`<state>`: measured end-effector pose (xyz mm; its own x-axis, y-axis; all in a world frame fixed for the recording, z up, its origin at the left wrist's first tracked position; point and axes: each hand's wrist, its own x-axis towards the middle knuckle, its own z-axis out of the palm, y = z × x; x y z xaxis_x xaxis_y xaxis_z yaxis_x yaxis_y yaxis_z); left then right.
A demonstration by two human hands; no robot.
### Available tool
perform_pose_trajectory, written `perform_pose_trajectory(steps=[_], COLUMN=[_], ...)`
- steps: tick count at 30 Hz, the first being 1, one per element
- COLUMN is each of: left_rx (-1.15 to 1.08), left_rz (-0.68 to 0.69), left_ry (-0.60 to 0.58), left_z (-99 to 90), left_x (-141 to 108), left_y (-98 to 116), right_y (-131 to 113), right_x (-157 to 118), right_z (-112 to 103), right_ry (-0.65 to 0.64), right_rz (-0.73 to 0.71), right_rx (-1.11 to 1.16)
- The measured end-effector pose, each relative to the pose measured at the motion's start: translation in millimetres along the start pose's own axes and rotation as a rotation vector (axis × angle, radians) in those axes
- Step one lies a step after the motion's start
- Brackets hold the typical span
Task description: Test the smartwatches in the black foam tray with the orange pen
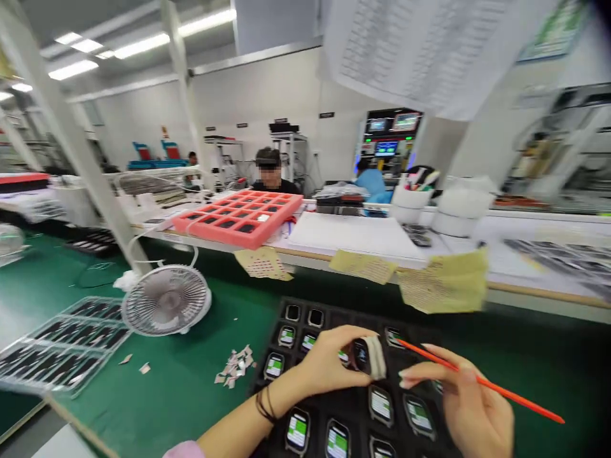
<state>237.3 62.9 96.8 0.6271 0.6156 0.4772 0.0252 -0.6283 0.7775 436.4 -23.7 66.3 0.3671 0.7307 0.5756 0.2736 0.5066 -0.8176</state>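
Note:
My left hand (331, 359) pinches a white cloth (375, 357) against a dark smartwatch-like device (360, 355), just above a black tray (331, 316). The tray holds several similar devices in rows, and many of their screens show green and white. One of these, a device (380, 406), lies just below the cloth. My right hand (458, 397) is next to my left fingertips and holds a thin orange stylus (482, 381) that points up and to the left. Its tip is close to a device (394, 337) at the tray's far side.
A white desk fan (166, 299) stands on the green mat (176, 394), near paper scraps (233, 367) and clear trays of dark parts (62, 346). Beyond, a bench carries a red tray (238, 216). A co-worker (273, 172) sits behind it.

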Motion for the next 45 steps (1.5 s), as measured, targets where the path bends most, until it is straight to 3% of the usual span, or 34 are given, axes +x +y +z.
perform_pose_trajectory(steps=[5, 9, 14, 25, 45], left_rx=[-0.039, -0.012, 0.002, 0.032, 0.020], left_rz=[-0.097, -0.087, -0.072, -0.069, -0.077], left_ry=[-0.030, -0.028, -0.019, -0.020, -0.065], left_z=[2.4, 4.0, 4.3, 6.3, 5.9], left_x=[1.1, 1.8, 2.5, 0.6, 2.1], left_y=[1.2, 2.2, 1.9, -0.6, 3.6], right_y=[-17.9, -25.5, -24.2, -29.4, -36.1], right_x=[-3.8, -0.9, 1.5, 1.1, 2.8], right_z=[6.9, 10.7, 11.6, 13.4, 14.5], right_ry=[0.018, -0.023, -0.056, -0.031, -0.101], right_rz=[-0.135, -0.118, -0.116, -0.130, -0.222], right_rx=[0.156, 0.059, 0.101, -0.006, 0.009])
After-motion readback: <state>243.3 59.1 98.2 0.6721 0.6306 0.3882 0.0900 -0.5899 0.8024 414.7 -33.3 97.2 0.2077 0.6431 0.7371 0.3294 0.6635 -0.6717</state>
